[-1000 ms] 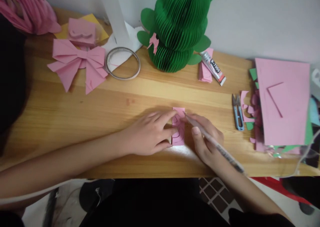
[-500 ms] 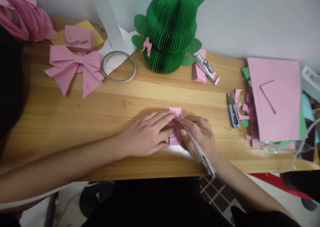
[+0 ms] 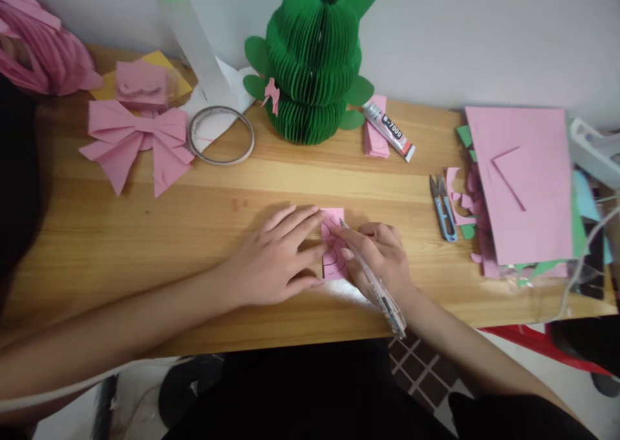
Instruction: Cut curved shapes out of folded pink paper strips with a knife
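Observation:
A small pink paper strip (image 3: 333, 269) with curved dark lines drawn on it lies on the wooden table (image 3: 203, 214) in front of me. Flat on the table, my left hand (image 3: 278, 259) has its fingers spread, their tips pressing the strip's left edge. My right hand (image 3: 382, 259) is closed around a clear-barrelled pen (image 3: 382, 298), whose tip meets the upper right part of the strip. Part of the strip's right side is hidden behind the right fingers.
Behind stand a green honeycomb paper figure (image 3: 314, 65) and a glue tube (image 3: 390, 132). Thread snips (image 3: 443, 209), paper scraps and a pink sheet stack (image 3: 537, 214) lie right. To the left are a tape roll (image 3: 249, 144), a pink paper bow (image 3: 140, 136) and a white bottle (image 3: 194, 46).
The whole view has shifted slightly, so most things sit a little further left. Both hands keep nearly the same pose on the strip, with the pen still in the right one.

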The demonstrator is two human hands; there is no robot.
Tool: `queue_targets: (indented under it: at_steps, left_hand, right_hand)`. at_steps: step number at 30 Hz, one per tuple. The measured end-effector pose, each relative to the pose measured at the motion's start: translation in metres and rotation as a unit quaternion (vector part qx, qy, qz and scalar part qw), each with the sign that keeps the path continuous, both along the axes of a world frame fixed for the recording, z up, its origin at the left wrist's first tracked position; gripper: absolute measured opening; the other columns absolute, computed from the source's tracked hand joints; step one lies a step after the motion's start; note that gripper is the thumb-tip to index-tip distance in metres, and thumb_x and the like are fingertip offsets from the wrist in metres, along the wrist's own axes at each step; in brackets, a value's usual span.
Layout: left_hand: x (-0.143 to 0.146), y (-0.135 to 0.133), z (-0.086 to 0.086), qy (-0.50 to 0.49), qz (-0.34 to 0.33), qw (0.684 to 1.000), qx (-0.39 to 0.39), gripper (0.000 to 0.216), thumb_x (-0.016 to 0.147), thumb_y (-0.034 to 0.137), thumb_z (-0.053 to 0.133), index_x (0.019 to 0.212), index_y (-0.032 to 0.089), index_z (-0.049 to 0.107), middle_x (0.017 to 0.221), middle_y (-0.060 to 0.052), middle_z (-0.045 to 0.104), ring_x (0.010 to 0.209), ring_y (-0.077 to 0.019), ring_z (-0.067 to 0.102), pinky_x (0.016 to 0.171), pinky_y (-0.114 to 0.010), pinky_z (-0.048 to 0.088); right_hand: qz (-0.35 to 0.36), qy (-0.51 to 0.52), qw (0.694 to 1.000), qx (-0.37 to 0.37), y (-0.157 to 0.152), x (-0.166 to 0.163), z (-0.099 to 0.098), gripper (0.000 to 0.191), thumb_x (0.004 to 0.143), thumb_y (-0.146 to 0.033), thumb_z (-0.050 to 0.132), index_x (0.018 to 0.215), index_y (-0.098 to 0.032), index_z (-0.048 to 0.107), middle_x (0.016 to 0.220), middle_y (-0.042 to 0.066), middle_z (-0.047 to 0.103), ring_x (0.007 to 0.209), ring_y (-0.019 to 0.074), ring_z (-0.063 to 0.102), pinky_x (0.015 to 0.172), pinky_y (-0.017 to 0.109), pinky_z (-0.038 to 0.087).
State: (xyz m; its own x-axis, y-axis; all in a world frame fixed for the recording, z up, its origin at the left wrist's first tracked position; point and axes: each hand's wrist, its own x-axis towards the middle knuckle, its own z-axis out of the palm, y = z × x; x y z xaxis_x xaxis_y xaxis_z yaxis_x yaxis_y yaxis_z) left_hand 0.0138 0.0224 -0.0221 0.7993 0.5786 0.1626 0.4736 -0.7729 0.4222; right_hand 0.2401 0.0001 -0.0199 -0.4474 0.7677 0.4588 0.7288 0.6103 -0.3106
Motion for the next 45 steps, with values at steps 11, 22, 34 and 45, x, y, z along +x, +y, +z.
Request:
queue_targets:
  at_steps: [11, 22, 34, 45]
  left_hand:
    - [-0.001, 0.001, 0.001, 0.03, -0.005, 0.999, -0.015, 0.047, 0.095, 0.05, 0.057, 0.131, 0.02, 0.063, 0.152, -0.017, 0.047, 0.147, -0.0335, 0.035, 0.121, -0.054, 0.027]
    - [-0.001, 0.001, 0.001, 0.019, -0.005, 1.0, -0.023, 0.043, 0.094, 0.047, 0.06, 0.122, 0.015, 0.067, 0.154, -0.021, 0.043, 0.146, -0.0353, 0.036, 0.121, -0.054, 0.027]
    - [0.001, 0.0, 0.0, 0.014, 0.002, 0.999, -0.034, 0.04, 0.094, 0.047, 0.061, 0.121, 0.018, 0.069, 0.154, -0.019, 0.044, 0.147, -0.0341, 0.035, 0.122, -0.053, 0.025]
    - [0.002, 0.0, 0.001, 0.015, 0.0, 0.999, -0.031, 0.04, 0.094, 0.048, 0.06, 0.119, 0.018, 0.069, 0.153, -0.019, 0.045, 0.145, -0.0346, 0.037, 0.121, -0.053, 0.026]
  right_hand:
    - [0.007, 0.128, 0.985, -0.116, 0.013, -0.001, 0.009, 0.023, 0.098, -0.021, 0.052, 0.114, -0.021, 0.068, 0.097, 0.005, 0.076, 0.084, 0.0203, 0.067, 0.074, 0.034, 0.056]
    - [0.011, 0.152, 0.976, -0.158, 0.008, -0.002, 0.01, 0.021, 0.093, -0.016, 0.056, 0.106, -0.02, 0.073, 0.09, 0.005, 0.079, 0.081, 0.0188, 0.073, 0.074, 0.035, 0.058]
    - [0.021, 0.124, 0.978, -0.166, 0.015, -0.005, 0.008, 0.021, 0.094, -0.017, 0.058, 0.109, -0.021, 0.072, 0.095, 0.006, 0.079, 0.085, 0.0197, 0.073, 0.077, 0.036, 0.058]
    - [0.035, 0.144, 0.974, -0.173, 0.019, -0.004, 0.005, 0.025, 0.093, -0.017, 0.058, 0.113, -0.024, 0.073, 0.099, 0.005, 0.08, 0.086, 0.0201, 0.073, 0.077, 0.037, 0.058]
